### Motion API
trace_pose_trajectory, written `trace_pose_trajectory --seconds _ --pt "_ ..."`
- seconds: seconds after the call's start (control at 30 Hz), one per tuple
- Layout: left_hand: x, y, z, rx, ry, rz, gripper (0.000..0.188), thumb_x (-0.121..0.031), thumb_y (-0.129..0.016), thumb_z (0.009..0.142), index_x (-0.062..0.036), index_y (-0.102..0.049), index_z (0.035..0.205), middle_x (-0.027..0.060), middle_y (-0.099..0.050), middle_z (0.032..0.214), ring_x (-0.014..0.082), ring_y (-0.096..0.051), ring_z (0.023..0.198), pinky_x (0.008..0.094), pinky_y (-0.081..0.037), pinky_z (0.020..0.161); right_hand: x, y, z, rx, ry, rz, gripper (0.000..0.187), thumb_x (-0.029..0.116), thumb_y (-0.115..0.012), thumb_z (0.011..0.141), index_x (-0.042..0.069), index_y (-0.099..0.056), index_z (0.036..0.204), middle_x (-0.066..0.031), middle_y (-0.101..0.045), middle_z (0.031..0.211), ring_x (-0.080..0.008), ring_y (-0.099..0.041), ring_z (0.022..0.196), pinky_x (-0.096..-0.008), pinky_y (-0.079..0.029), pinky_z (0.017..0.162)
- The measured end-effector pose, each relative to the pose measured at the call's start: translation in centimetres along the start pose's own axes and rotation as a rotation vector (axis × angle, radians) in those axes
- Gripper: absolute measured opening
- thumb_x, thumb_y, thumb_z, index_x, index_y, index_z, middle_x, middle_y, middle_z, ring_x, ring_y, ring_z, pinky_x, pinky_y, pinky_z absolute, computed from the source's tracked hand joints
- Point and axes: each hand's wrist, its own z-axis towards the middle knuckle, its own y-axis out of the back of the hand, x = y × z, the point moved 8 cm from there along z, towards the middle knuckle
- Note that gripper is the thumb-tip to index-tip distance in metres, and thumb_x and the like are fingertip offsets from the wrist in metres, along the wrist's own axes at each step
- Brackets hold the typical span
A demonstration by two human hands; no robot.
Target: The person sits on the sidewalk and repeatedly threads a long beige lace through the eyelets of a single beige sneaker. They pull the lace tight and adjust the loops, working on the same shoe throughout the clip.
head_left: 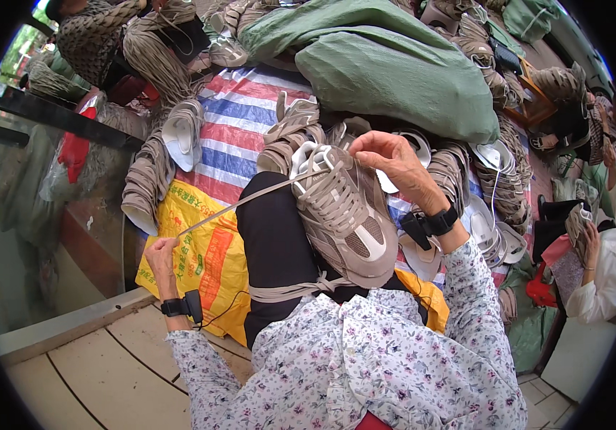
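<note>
A taupe sneaker (351, 218) with a pale toe panel rests across my black-trousered thighs, its toe toward my body. Its laces are threaded up the front. One flat beige shoelace (250, 198) stretches taut from the top eyelets to my left hand (161, 264), whose fingers are closed on the lace's end, out to the left. At the shoe's collar, on the right side, my right hand (397, 163) is in a pinch; what lies between its fingertips is too small to make out. A bundle of beige laces (301, 288) is tied around my thighs.
Stacked shoe uppers (149, 183) stand left on a striped sheet (233, 118), with more stacks (451, 172) on the right. A green sack (394, 75) lies ahead. Yellow bag (211, 251) lies by my left leg; glass panel (50, 215) beyond. Another person's hand (591, 244) holds a shoe, far right.
</note>
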Motion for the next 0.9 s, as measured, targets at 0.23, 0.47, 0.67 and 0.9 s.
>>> trace_pose_trajectory --seconds 0.23,0.47,0.67,0.9 --pt "0.7 -1.1 0.4 0.006 0.001 -0.001 0.015 -0.012 -0.071 0.073 0.0018 -0.068 0.071 -0.0029 -0.059 0.065 0.0079 -0.049 0.060 0.0240 -0.038 0.058 -2.4 1.6 -3.0 -0.068 -0.057 0.110 0.018 0.020 -0.067 0.093 0.004 -0.069 0.101 0.0025 -0.066 0.090 0.0000 -0.051 0.073 -0.0151 -0.042 0.065" --pt "1.2 -0.7 1.4 -0.159 0.001 0.137 0.018 -0.014 -0.073 0.072 0.0029 -0.070 0.074 -0.0007 -0.059 0.061 0.0100 -0.052 0.056 0.0264 -0.043 0.057 -3.8 1.4 -5.5 -0.156 -0.053 0.208 0.015 0.014 -0.067 0.092 0.002 -0.069 0.100 -0.0004 -0.067 0.089 -0.0062 -0.058 0.082 -0.0216 -0.048 0.077" --pt "2.1 -3.3 3.2 -0.019 -0.025 0.030 0.027 -0.011 -0.071 0.077 0.0002 -0.073 0.101 0.0010 -0.061 0.071 0.0090 -0.056 0.060 0.0243 -0.046 0.056 -5.6 1.4 -6.5 -0.248 -0.064 0.302 0.015 0.013 -0.067 0.092 0.002 -0.069 0.101 -0.0016 -0.067 0.092 -0.0073 -0.059 0.084 -0.0211 -0.048 0.077" --pt "-12.1 -12.1 1.0 0.130 -0.510 -0.135 0.024 -0.007 -0.064 0.088 -0.0007 -0.071 0.109 0.0061 -0.070 0.089 0.0107 -0.062 0.072 0.0269 -0.054 0.067 -8.2 1.5 -8.4 -0.368 -0.164 0.299 0.026 0.010 -0.067 0.090 0.002 -0.064 0.114 -0.0045 -0.063 0.103 -0.0100 -0.059 0.089 -0.0224 -0.049 0.075"
